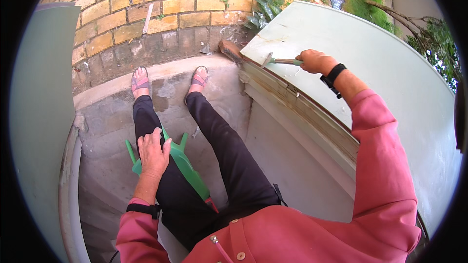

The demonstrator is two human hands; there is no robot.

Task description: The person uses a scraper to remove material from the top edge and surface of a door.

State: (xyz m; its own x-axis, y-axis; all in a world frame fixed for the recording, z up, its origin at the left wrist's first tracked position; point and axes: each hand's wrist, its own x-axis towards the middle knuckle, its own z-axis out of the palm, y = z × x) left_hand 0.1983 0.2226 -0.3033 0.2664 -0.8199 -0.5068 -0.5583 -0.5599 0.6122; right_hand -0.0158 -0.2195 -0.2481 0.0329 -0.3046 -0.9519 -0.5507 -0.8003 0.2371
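My right hand (315, 61) is closed around the green grip of a hammer (283, 61), which reaches out to the left. Its metal head is at the near lower corner of a pale green door panel (329, 44), beside the door's edge. My left hand (153, 153) rests on my thigh with fingers somewhat spread, holding nothing. A green plastic stool (188, 175) shows beneath my leg. A reddish brick piece (230, 50) lies against the door's bottom corner.
A second green door panel (47, 117) stands at the left. A concrete sill (172, 69) runs under my sandalled feet, with yellow brick paving (153, 22) beyond it. Leafy plants (268, 5) grow near the right panel's top corner.
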